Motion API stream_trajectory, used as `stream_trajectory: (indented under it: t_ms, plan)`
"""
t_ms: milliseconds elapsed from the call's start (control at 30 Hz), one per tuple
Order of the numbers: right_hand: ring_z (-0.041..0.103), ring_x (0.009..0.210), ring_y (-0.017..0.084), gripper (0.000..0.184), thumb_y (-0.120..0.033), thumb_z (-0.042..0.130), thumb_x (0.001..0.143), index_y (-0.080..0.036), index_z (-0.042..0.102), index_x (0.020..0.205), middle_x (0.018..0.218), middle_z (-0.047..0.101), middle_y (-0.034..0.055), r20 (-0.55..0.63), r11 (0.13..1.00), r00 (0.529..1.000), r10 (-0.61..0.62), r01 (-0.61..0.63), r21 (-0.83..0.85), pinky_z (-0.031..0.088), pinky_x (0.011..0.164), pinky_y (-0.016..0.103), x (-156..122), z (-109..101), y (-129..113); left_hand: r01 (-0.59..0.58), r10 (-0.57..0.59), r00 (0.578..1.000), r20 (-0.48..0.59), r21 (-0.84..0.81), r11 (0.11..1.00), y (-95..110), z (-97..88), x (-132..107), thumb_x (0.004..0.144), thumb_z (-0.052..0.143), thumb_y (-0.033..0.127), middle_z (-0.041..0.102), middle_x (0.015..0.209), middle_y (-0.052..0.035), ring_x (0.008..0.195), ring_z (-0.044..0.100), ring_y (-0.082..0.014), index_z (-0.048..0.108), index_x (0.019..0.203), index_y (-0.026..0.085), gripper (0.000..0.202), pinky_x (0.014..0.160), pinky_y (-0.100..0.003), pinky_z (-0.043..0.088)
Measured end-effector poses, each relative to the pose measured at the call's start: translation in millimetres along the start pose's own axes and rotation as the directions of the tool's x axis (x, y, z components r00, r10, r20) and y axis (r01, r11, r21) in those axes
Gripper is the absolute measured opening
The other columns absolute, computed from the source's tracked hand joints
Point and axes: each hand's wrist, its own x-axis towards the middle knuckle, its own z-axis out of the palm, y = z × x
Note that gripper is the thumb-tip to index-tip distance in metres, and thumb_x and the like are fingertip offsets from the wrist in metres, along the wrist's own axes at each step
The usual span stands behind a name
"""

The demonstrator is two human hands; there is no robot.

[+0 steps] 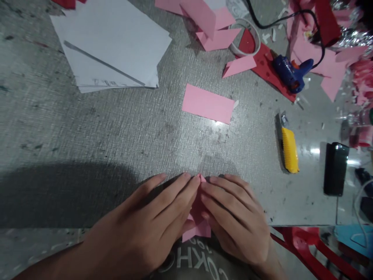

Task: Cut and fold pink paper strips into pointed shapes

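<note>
At the table's near edge a folded piece of pink paper (pixel 201 223) lies between my two hands, its pointed tip facing away from me. My left hand (pixel 151 221) presses the paper's left side, fingers close together, the thumb beneath near the lower flap. On the other side my right hand (pixel 239 217) has its fingertips against the paper's right half. Part of the folded sheet is hidden under the fingers. Farther up the table lies a flat pink paper rectangle (pixel 208 104).
A stack of white paper (pixel 116 46) is at the back left. Folded pink pieces (pixel 215 27), a tape roll (pixel 256 39) and a blue glue gun (pixel 291 74) sit at the back right. Nearer are a yellow cutter (pixel 290 149) and a black phone (pixel 336 168). A red chair (pixel 309 245) stands below.
</note>
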Motion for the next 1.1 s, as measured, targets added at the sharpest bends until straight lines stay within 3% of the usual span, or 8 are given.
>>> stream_trajectory:
  t_ms: [200, 433, 700, 1100]
  plan:
    - [0.064, 0.135, 0.025, 0.03, -0.009, 0.067, 0.101, -0.01, 0.072, 0.13, 0.139, 0.076, 0.0095, -0.004, 1.0, 1.0, -0.009, 0.009, -0.007, 0.049, 0.119, 0.049, 0.2, 1.0, 0.5, 0.016, -0.017, 1.0, -0.026, -0.029, 0.999, 0.9, 1.1, 0.1, 0.108, 0.058, 0.025, 0.061, 0.154, -0.0212, 0.145, 0.055, -0.0382, 0.071, 0.134, 0.003, 0.036, 0.123, -0.056, 0.035]
    - [0.063, 0.137, 0.024, 0.03, -0.008, 0.067, 0.101, -0.009, 0.072, 0.131, 0.143, 0.074, 0.0102, 0.009, 1.0, 1.0, -0.027, 0.027, 0.008, 0.049, 0.12, 0.049, -1.5, 1.6, 0.0, 0.039, -0.039, 0.999, -0.021, -0.036, 0.999, 1.8, 1.6, -1.5, 0.108, 0.058, 0.026, 0.059, 0.157, -0.0191, 0.148, 0.052, -0.0359, 0.071, 0.135, 0.004, 0.038, 0.129, -0.054, 0.029]
    - [0.061, 0.139, 0.029, 0.032, -0.008, 0.067, 0.099, -0.008, 0.073, 0.13, 0.147, 0.071, 0.0098, 0.022, 0.999, 0.999, -0.042, 0.041, 0.025, 0.05, 0.119, 0.054, -4.6, 0.9, 2.5, 0.074, -0.078, 0.996, -0.052, -0.066, 0.995, 1.5, 1.0, -0.5, 0.106, 0.065, 0.027, 0.064, 0.151, -0.0195, 0.143, 0.055, -0.0335, 0.072, 0.132, 0.005, 0.035, 0.126, -0.051, 0.032]
    - [0.066, 0.132, 0.026, 0.025, -0.008, 0.07, 0.097, -0.007, 0.076, 0.121, 0.136, 0.077, 0.0103, -0.011, 0.998, 1.0, -0.026, 0.027, 0.058, 0.053, 0.116, 0.049, 2.7, -0.7, -0.7, 0.099, -0.101, 0.993, -0.057, -0.047, 0.994, 3.6, 0.0, -0.1, 0.107, 0.064, 0.028, 0.067, 0.149, -0.0153, 0.14, 0.056, -0.0306, 0.074, 0.13, 0.008, 0.033, 0.121, -0.049, 0.036]
